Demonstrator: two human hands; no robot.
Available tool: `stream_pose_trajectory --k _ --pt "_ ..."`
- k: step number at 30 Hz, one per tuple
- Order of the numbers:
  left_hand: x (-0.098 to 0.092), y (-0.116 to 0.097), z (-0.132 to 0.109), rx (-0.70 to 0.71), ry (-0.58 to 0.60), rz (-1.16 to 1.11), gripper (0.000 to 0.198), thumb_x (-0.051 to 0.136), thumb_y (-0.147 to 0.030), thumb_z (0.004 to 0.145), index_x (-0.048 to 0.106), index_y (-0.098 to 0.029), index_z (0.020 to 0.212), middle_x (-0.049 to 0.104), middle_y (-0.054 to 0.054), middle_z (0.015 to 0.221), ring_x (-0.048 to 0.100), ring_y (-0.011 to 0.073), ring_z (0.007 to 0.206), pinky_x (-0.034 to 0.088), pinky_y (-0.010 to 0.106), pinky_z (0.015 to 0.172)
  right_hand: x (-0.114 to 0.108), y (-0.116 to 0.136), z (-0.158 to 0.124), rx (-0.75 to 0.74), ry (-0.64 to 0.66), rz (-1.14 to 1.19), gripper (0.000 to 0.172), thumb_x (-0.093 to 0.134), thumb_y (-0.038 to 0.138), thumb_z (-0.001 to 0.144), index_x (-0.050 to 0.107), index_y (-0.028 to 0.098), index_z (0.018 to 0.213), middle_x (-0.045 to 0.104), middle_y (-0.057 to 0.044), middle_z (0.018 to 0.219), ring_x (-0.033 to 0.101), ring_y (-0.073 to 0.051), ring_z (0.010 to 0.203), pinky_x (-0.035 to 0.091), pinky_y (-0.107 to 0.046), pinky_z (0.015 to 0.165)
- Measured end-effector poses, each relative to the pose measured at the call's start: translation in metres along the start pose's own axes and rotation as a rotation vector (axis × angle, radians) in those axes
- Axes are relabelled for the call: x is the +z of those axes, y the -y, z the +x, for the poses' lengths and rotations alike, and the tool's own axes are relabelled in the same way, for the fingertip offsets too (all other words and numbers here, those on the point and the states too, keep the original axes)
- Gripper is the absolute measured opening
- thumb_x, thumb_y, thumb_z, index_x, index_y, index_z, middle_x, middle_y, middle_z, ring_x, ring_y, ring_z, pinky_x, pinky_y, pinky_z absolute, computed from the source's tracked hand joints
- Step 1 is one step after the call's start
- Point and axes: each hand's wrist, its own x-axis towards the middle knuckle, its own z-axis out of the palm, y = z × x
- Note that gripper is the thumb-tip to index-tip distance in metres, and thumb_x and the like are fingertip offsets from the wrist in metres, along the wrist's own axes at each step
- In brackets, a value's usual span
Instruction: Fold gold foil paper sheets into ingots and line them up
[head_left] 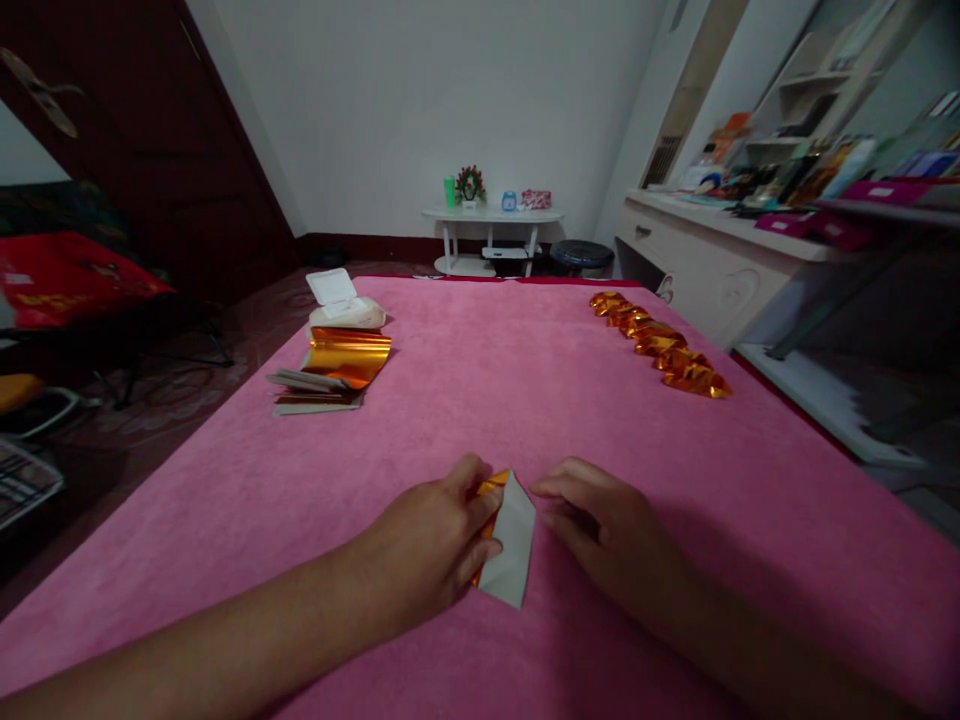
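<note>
A sheet of gold foil paper point(512, 550), partly folded, lies on the pink cloth with its grey-white back facing up. Gold shows along its left side and at the upper corner. My left hand point(442, 535) grips that left side, fingers and thumb pressed on the paper. Just off the sheet's right edge is my right hand point(600, 515), its fingers bent with a gap between thumb and forefinger and nothing between them. Farther back on the left lies a stack of gold foil paper point(349, 352). A row of folded gold foil pieces point(660, 345) sits at the far right.
The pink cloth point(480, 370) covers a wide surface. An opened white pack point(341, 300) lies behind the foil stack. Beyond the far edge stand a small white table point(495, 214) and a dark round stool point(582, 255). A cluttered white counter point(705, 235) runs along the right.
</note>
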Motion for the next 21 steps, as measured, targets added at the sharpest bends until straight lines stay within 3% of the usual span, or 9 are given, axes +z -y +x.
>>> stream_pose_trajectory --k 5,8,11,21 --pt "0.007 0.004 0.0 0.1 -0.113 0.042 0.028 0.052 -0.034 0.087 0.061 -0.017 0.107 0.053 0.01 0.106 0.05 0.0248 0.099 0.045 0.041 0.087 0.005 0.005 0.002 0.053 -0.086 -0.059 0.009 0.061 0.021 0.079 0.061 0.021 0.088 0.061 0.0 0.081 0.055 -0.015 0.072 0.04 -0.027 0.065" --pt "0.014 0.007 -0.001 0.139 -0.139 0.014 0.029 0.047 -0.034 0.09 0.06 -0.015 0.108 0.056 0.01 0.103 0.051 0.0232 0.094 0.045 0.041 0.085 0.011 0.007 0.007 0.069 -0.083 -0.138 0.014 0.067 0.02 0.074 0.061 0.021 0.086 0.061 0.001 0.08 0.055 -0.016 0.073 0.039 -0.027 0.065" --pt "0.018 0.009 -0.003 0.155 -0.168 -0.014 0.029 0.043 -0.033 0.092 0.062 -0.014 0.104 0.057 0.01 0.101 0.052 0.0225 0.093 0.045 0.04 0.085 0.015 0.007 0.009 0.04 -0.048 -0.18 0.009 0.059 0.016 0.079 0.063 0.021 0.085 0.06 0.0 0.079 0.054 -0.015 0.073 0.038 -0.027 0.067" --pt "0.021 0.01 -0.006 0.156 -0.187 -0.047 0.026 0.045 -0.029 0.092 0.062 -0.015 0.105 0.06 0.01 0.1 0.055 0.0213 0.092 0.049 0.037 0.083 0.023 0.007 0.007 -0.076 0.006 -0.315 0.018 0.048 0.014 0.087 0.061 0.017 0.075 0.056 -0.003 0.075 0.05 -0.015 0.07 0.037 -0.027 0.065"
